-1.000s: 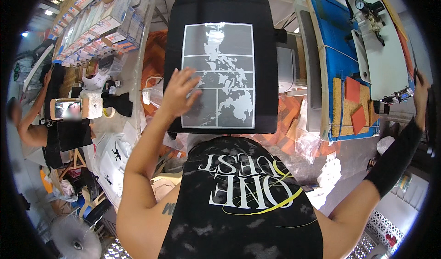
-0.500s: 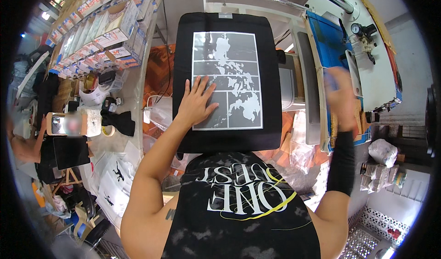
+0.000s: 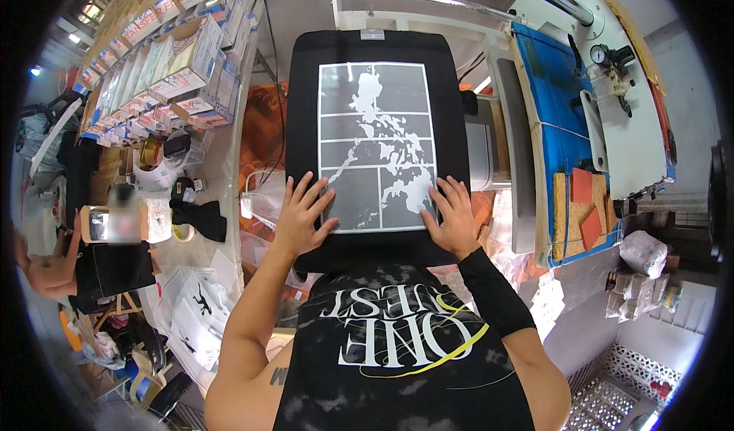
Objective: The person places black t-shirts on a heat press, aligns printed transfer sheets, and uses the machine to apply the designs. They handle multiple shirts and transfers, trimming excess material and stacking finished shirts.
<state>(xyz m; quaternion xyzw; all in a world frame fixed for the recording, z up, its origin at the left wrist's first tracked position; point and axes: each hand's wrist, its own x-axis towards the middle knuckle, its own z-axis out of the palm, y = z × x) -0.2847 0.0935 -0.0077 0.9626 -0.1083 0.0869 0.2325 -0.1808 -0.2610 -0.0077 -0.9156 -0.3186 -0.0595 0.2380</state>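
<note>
A black shirt [image 3: 306, 94] is stretched over a flat platen in front of me. On it lies a rectangular transfer film [image 3: 344, 194] with dark grey panels, white borders and a white map-like shape. My left hand [image 3: 304, 215] rests flat with fingers spread on the film's lower left edge. Lying on its lower right edge is my right hand [image 3: 451, 215], fingers stretched out and the thumb over the film. A black sleeve [image 3: 497, 289] covers my right forearm. Neither hand grips anything.
Right of the platen is a blue board [image 3: 554, 117] with orange-red squares [image 3: 589, 228] and a pressure gauge [image 3: 599, 53] beyond. Chrome bars cross the top. Left, a table holds film boxes [image 3: 180, 64], a tape roll [image 3: 183, 233] and printed white shirts [image 3: 200, 301]. Another person sits far left.
My right hand has come left from over the blue board onto the film's right edge. My left hand has slid outward and down to the left edge. The orange-red squares now show.
</note>
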